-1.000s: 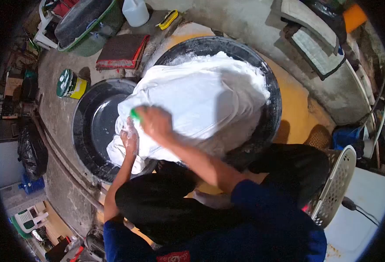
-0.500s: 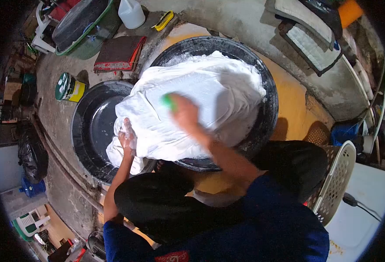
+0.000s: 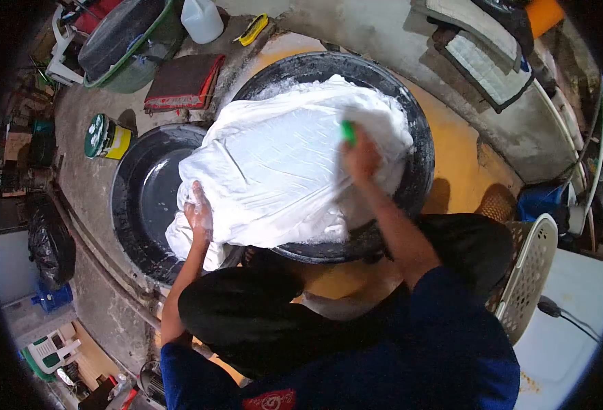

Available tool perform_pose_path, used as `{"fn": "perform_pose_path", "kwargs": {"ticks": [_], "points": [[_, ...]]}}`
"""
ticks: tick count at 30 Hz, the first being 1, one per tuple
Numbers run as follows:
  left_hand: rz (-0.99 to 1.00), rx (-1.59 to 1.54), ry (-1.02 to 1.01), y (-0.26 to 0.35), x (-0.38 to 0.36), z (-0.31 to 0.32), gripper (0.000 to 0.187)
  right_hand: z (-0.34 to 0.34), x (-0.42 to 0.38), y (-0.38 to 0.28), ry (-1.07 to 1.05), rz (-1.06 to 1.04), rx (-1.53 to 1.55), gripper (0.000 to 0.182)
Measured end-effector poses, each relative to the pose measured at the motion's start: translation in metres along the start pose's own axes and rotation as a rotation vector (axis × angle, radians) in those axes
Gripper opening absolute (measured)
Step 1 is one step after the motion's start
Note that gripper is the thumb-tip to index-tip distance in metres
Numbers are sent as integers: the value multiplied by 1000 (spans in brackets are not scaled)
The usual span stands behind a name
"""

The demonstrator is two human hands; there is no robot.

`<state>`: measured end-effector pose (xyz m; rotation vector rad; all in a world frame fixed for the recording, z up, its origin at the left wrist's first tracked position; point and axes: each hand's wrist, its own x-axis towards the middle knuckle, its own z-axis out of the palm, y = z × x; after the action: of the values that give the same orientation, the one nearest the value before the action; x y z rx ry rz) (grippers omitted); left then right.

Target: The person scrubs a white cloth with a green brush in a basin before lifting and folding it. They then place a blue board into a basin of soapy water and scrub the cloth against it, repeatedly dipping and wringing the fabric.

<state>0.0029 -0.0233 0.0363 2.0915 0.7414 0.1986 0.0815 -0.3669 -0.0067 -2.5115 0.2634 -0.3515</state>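
A wet, soapy white cloth (image 3: 267,164) lies spread over a large black basin (image 3: 421,137), its left end hanging into a smaller black basin (image 3: 144,198). My left hand (image 3: 198,212) grips the cloth near that end, with suds on the fingers. Over the right part of the cloth is my right hand (image 3: 363,157), closed around a green scrub brush (image 3: 348,132). Motion blurs this hand, and the brush's underside is hidden.
Left of the basins stands a tub with a green lid (image 3: 96,137). Behind are a folded dark mat (image 3: 184,82), a white jug (image 3: 202,22), a yellow brush (image 3: 252,31) and a green basin (image 3: 127,78). A perforated plastic basket (image 3: 530,273) is at my right.
My right hand has swept the green scrub brush rightward across the cloth, from its middle toward its right side. My left hand stays at the left end.
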Motion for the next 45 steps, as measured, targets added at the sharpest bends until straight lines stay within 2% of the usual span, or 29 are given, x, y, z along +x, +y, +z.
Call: {"fn": "perform_pose_path", "kwargs": {"ticks": [3,4,6,9,10,11,12,15,16,18,20,21,22,23,24,25,28,29,30,33,34,35,36,37,38,40,41,43,45], "points": [[80,-34,92,-10,0,11,63,4,4,-20,-265,171,85,36],[83,-49,109,-12,3,14,64,44,-22,-41,106,-345,394,37],[5,-20,76,-18,1,8,65,43,-86,-137,-96,-475,298,41],[-92,19,25,-10,4,2,67,33,-63,-132,-125,-446,412,42],[-53,6,55,-5,2,6,68,40,-41,-87,8,-393,360,39],[-19,0,81,-5,-1,6,68,30,-10,-39,-39,-253,584,36],[-14,-12,71,-13,2,6,68,10,13,-3,-136,23,159,32],[-10,-29,60,-23,8,10,66,13,21,-11,-82,-51,-80,30],[-21,-12,76,-9,5,10,65,36,3,-44,55,-311,540,30],[2,-11,70,-7,-6,6,63,77,-61,-140,67,-489,297,31],[-39,-46,-17,-18,1,2,59,36,-68,-180,-272,-550,240,35],[-125,-44,-92,-25,9,-1,58,71,-52,-149,-157,-554,355,36],[-43,-135,-73,-33,12,2,55,65,-23,-112,-1,-480,466,38],[-10,-178,-63,-35,12,5,54,67,11,-65,74,-334,329,34],[-6,-181,-49,-32,10,7,52,60,41,-12,-18,-142,240,30],[-15,-154,-32,-28,8,8,51,17,65,-13,22,-86,-69,29],[-39,-97,-8,-24,8,10,50,60,44,-36,333,-465,423,23],[-48,-102,-24,-24,8,9,50,73,16,-86,207,-476,433,31],[-61,-107,-47,-24,6,6,50,74,-18,-138,-106,-386,230,36],[-90,-144,-160,-8,2,-3,53,74,-31,-159,-68,-549,341,26],[-64,-129,-144,-15,5,-2,53,76,-5,-124,86,-527,382,27],[-38,-114,-128,-22,8,-1,54,73,27,-79,-28,-313,294,36],[-15,-95,-115,-34,9,1,55,86,44,-39,-3,-291,311,30],[74,-406,-37,-51,13,10,60,106,61,-3,30,-277,332,24],[-31,-291,-9,-37,12,10,61,122,80,24,70,-274,351,18],[-248,-55,36,0,1,9,65,93,58,-23,267,-384,96,30],[-165,-63,16,-21,6,7,64,94,28,-77,168,-433,417,31],[-129,-41,-73,-41,8,-3,65,55,-42,-176,-142,-517,352,36],[-77,-78,-99,-40,14,-2,64,65,-50,-177,-111,-606,385,36]]}}
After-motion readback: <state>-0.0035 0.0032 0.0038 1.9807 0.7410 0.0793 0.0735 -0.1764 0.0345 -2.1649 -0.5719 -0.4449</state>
